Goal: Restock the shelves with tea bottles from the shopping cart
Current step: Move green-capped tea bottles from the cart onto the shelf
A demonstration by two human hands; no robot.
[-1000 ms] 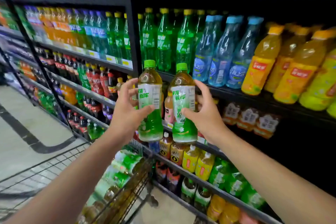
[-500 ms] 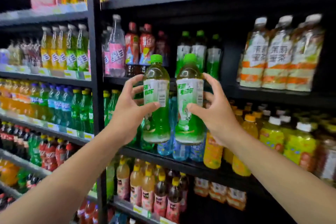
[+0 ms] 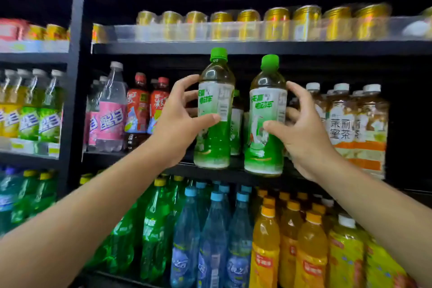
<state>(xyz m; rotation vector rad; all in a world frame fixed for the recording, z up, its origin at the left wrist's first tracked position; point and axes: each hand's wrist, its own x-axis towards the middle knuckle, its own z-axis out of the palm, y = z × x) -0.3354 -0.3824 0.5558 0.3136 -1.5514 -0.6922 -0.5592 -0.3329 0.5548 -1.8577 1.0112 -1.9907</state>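
My left hand (image 3: 177,121) grips a green-capped tea bottle (image 3: 215,100) with a white and green label, held upright. My right hand (image 3: 301,128) grips a second, matching tea bottle (image 3: 266,110) just to its right. Both bottles hover at the front edge of the dark middle shelf (image 3: 140,156), their bases about level with the shelf lip. Behind them, in the gap between the red-label bottles and the honey-tea bottles, stand more green-label tea bottles (image 3: 237,124), mostly hidden. The shopping cart is out of view.
Red-label bottles (image 3: 138,107) and pink-label bottles (image 3: 109,119) stand left of the gap, white-capped honey-tea bottles (image 3: 350,124) right of it. Gold cans (image 3: 275,23) line the shelf above. Green, blue and orange bottles (image 3: 217,229) fill the shelf below. A black upright (image 3: 74,77) divides the bays.
Both hands have lifted the two tea bottles up to the middle shelf, and my view has tilted upward; the lower shelves and the cart have dropped out of sight.
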